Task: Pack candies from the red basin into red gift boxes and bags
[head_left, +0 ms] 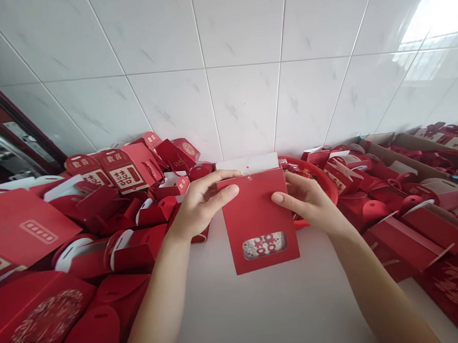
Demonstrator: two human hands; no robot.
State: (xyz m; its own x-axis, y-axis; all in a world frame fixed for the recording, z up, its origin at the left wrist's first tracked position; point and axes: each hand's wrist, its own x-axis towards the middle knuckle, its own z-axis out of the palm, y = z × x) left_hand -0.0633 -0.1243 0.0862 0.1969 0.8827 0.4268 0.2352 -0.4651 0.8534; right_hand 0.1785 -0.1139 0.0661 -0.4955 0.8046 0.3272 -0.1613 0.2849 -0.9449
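Between my two hands is a red paper gift box (pixel 255 206), held up over the white table. Its front face looks flat, with a small hole near the top edge. Low on that face, a rounded cutout shows a white panel with a red double-happiness pattern. A white flap (pixel 258 163) stands up behind its top edge. My left hand (pixel 203 200) grips the upper left corner, thumb on the front and fingers behind. My right hand (pixel 308 197) pinches the right side, its thumb on the front; the fingers behind are partly hidden.
Piles of red boxes (pixel 151 246) crowd the left, and more red boxes (pixel 400 232) lie on the right. Behind my right hand sits a red round basin (pixel 326 177) with red packets. Cardboard cartons (pixel 389 144) stand far right. A tiled wall (pixel 242 96) closes the back.
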